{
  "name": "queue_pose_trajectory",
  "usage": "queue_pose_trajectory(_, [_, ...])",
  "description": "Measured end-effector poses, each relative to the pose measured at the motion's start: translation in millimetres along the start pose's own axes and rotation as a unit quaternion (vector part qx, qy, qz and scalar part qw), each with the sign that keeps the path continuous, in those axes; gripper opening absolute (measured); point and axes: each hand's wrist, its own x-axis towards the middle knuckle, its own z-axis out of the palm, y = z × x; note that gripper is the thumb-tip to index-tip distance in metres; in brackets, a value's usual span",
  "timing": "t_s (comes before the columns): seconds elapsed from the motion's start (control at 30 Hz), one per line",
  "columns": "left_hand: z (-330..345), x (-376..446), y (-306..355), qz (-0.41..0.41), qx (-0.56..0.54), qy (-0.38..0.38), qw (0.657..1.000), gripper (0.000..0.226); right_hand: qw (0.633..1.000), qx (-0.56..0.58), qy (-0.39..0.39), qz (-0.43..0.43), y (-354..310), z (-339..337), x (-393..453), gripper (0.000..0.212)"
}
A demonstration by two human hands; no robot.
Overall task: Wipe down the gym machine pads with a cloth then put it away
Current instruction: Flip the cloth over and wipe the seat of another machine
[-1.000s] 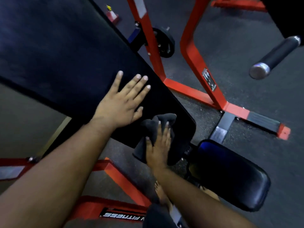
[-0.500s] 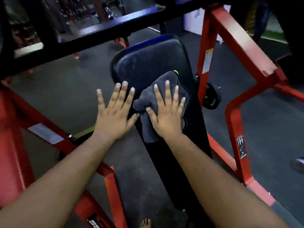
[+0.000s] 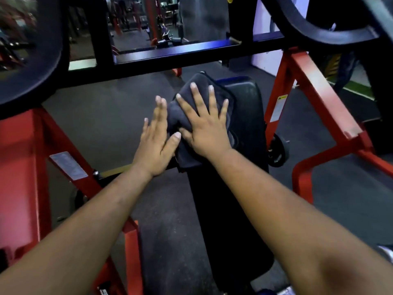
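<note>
At nine o'clock a red frame leg (image 3: 25,167) of the machine slants down toward the floor, with a pale label (image 3: 69,166) stuck on its sloping bar. Above it, running from ten o'clock across to two o'clock, a black crossbar (image 3: 170,58) spans the machine.

Just left of centre the person's left hand (image 3: 156,143) lies flat, fingers straight and close together, gripping nothing. Its thumb side touches the edge of the cloth (image 3: 185,122), and its heel sits off the left edge of the pad, over the dark rubber floor (image 3: 95,116).

At the centre, the dark grey cloth is bunched on the upper part of the long black pad (image 3: 244,116), reaching up to the pad's rounded top end at twelve o'clock. The right hand (image 3: 207,126) presses down on the cloth with fingers spread and straight, palm flat, not curled round it. The pad continues down toward six o'clock between the two forearms.

At three o'clock a red upright (image 3: 280,99) carrying a yellow warning sticker (image 3: 281,97) rises beside the pad, and a small black wheel (image 3: 278,151) sits at its foot.
</note>
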Motion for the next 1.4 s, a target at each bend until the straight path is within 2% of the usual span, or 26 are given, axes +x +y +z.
queue_pose_trajectory(0.07, [-5.7, 7.1, 0.1, -0.021, 0.017, -0.005, 1.000, 0.084, 0.999, -0.030, -0.002, -0.039, 26.4, -14.7, 12.0, 0.080])
queue_pose_trajectory(0.1, [-7.9, 8.9, -0.8, -0.026, 0.045, -0.021, 0.998, 0.084, 0.999, -0.033, 0.003, -0.023, 52.3, -18.8, 13.8, 0.080])
queue_pose_trajectory(0.17, [-9.4, 9.3, -2.9, -0.029, 0.105, -0.062, 0.992, 0.084, 0.992, 0.021, 0.025, 0.124, 109.6, -27.5, 18.7, 0.076])
queue_pose_trajectory(0.2, [-7.9, 8.8, -3.3, -0.026, 0.125, -0.077, 0.989, 0.083, 0.975, 0.074, 0.048, 0.204, 127.1, -34.3, 22.0, 0.075])
queue_pose_trajectory(0.27, [-2.0, 8.3, -0.3, -0.017, 0.135, -0.094, 0.986, 0.082, 0.955, 0.116, 0.080, 0.260, 115.1, -33.1, 22.9, 0.075])
queue_pose_trajectory(0.33, [7.6, 9.4, 1.2, -0.011, 0.114, -0.078, 0.990, 0.084, 0.971, 0.079, 0.100, 0.203, 60.4, -13.9, 5.5, 0.072])
queue_pose_trajectory(0.4, [18.0, 10.8, 6.3, -0.025, 0.084, -0.053, 0.995, 0.088, 0.991, 0.076, 0.059, 0.095, 17.2, 0.6, -24.5, 0.072])
queue_pose_trajectory(0.47, [26.2, 7.5, 9.1, -0.034, 0.086, -0.038, 0.995, 0.091, 0.998, 0.053, 0.021, 0.020, 33.1, 4.2, -43.7, 0.074])
queue_pose_trajectory(0.5, [29.3, 3.8, 10.7, -0.030, 0.104, -0.040, 0.993, 0.091, 0.999, 0.033, 0.024, 0.012, 56.2, 2.5, -45.3, 0.074])
queue_pose_trajectory(0.6, [33.4, -6.8, 12.4, -0.020, 0.165, -0.065, 0.984, 0.087, 0.992, 0.043, 0.036, 0.117, 101.8, -10.0, -38.7, 0.072])
queue_pose_trajectory(0.7, [36.9, -21.1, 10.1, -0.043, 0.154, -0.070, 0.985, 0.085, 0.976, 0.086, 0.053, 0.193, 57.5, 0.9, -43.2, 0.070])
queue_pose_trajectory(0.77, [40.6, -33.7, 6.5, -0.061, 0.113, -0.058, 0.990, 0.085, 0.984, 0.093, 0.037, 0.150, 21.3, 14.3, -63.6, 0.070])
queue_pose_trajectory(0.87, [54.4, -60.5, 3.7, -0.121, 0.061, -0.057, 0.989, 0.087, 0.994, 0.084, 0.006, 0.067, 11.7, 33.6, -114.5, 0.070])
queue_pose_trajectory(0.97, [78.4, -101.7, 12.1, -0.193, 0.073, -0.127, 0.970, 0.090, 0.998, 0.029, -0.050, 0.029, 13.8, 46.6, -174.4, 0.074])
queue_pose_trajectory(1.1, [99.0, -154.7, 31.0, -0.287, 0.093, -0.251, 0.920, 0.094, 0.984, 0.026, -0.175, -0.002, 15.5, 37.5, -231.4, 0.078])
queue_pose_trajectory(1.17, [100.4, -171.4, 44.1, -0.302, 0.098, -0.297, 0.900, 0.095, 0.966, 0.034, -0.256, -0.013, 17.0, 24.1, -248.4, 0.072])
queue_pose_trajectory(1.23, [97.2, -182.6, 61.2, -0.303, 0.089, -0.311, 0.896, 0.095, 0.951, 0.059, -0.303, -0.002, 16.6, 8.1, -267.9, 0.063])
queue_pose_trajectory(1.3, [95.4, -191.3, 77.4, -0.313, 0.065, -0.308, 0.896, 0.096, 0.953, 0.105, -0.279, 0.047, 15.0, -7.7, -286.1, 0.059])
queue_pose_trajectory(1.4, [95.0, -204.5, 106.6, -0.327, -0.046, -0.284, 0.900, 0.094, 0.957, 0.177, -0.169, 0.153, 6.5, -36.6, -306.9, 0.057])
